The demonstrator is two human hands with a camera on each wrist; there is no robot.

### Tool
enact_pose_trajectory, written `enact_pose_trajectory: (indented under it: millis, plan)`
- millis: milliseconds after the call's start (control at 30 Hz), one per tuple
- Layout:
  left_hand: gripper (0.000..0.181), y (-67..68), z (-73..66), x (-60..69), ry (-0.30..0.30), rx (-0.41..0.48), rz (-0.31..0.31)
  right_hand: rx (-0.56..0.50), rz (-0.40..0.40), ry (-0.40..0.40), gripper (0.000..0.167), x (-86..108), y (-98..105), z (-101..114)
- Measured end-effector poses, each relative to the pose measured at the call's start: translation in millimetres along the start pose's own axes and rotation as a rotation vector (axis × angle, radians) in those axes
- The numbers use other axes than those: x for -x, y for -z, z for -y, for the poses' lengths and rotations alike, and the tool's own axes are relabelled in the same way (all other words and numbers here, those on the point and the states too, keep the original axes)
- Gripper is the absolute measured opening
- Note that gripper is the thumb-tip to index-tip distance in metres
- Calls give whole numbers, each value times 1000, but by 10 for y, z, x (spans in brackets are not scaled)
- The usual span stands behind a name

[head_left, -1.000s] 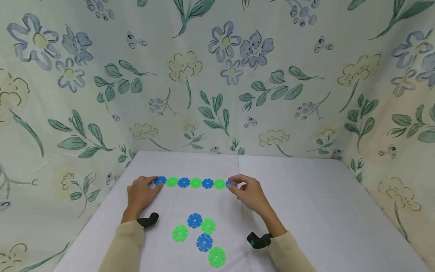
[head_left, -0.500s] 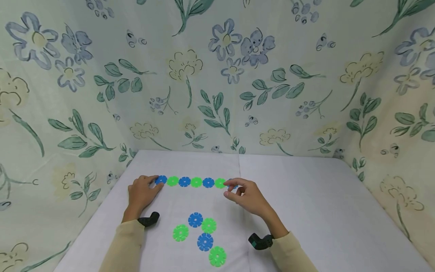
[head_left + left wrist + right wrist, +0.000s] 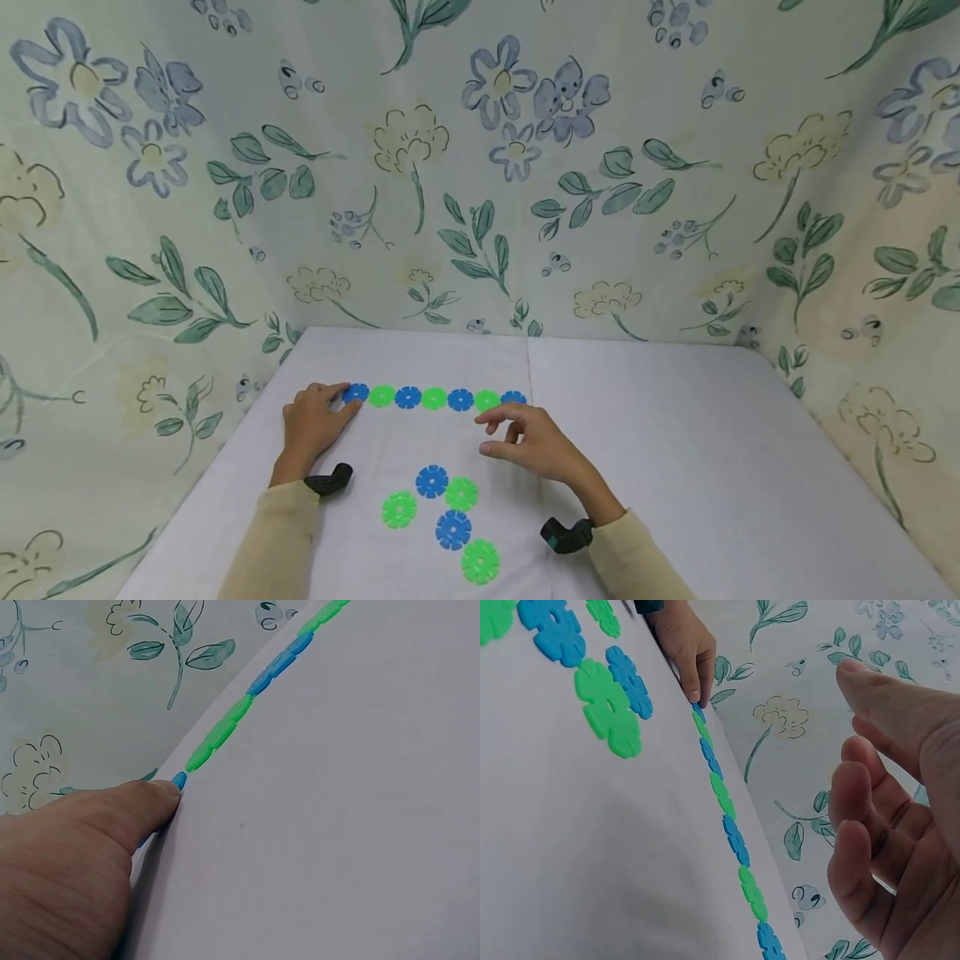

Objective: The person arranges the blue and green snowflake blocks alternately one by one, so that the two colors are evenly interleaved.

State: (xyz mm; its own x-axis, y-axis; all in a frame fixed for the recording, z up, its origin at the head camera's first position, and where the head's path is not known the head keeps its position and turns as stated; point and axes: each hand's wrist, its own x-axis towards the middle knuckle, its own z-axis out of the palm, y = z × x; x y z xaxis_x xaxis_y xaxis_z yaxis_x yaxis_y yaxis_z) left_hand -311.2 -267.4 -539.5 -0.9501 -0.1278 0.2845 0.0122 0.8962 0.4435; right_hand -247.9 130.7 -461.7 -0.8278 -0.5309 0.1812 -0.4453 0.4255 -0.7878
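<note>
The left hand (image 3: 311, 429) is resting on the white table (image 3: 675, 433), its thumb and forefinger pinching the left-end blue disc (image 3: 357, 391) by its edges; the grip is spanning just that disc. That disc is starting a straight row (image 3: 434, 398) of seven, which is lying flat and alternating blue and green, each piece meeting its neighbour or nearly so. The right-end blue disc (image 3: 513, 396) is closing the row, next to the green disc (image 3: 487, 397).

The right hand (image 3: 532, 442) is holding nothing: its fingers are bending loosely and its thumb is standing well apart from the forefinger, leaving a wide gap. It is hanging on the near side of the row's right end, probably a little above the table, though the head view is showing its height poorly.

Nearer the person, five loose discs are lying between the forearms: an upper blue one (image 3: 432, 482), a green one (image 3: 461, 494) against it, a lower blue one (image 3: 453, 530), a nearest green one (image 3: 480, 562), and a left green one (image 3: 399, 509) sitting apart. Beige sleeves (image 3: 266, 542) are covering both forearms. Flowered cloth (image 3: 337, 83) is hanging behind the table.
</note>
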Motion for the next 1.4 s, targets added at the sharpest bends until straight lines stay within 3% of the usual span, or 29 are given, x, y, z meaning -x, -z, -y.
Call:
enact_pose_trajectory:
  millis: [500, 800, 1200, 1400]
  plan:
    - [52, 24, -34, -14, 6, -1, -6, -33, 123, 26, 43, -32, -192, -53]
    - [52, 23, -45, 26, 13, -3, 12, -36, 215, -23, 42, -26, -295, -146]
    - [52, -8, 2, 7, 20, -17, -3, -4, 242, -16, 39, -40, -366, -167]
    - [52, -6, -5, 10, 4, -14, -9, 67, 241, -31, 43, -19, -403, -194]
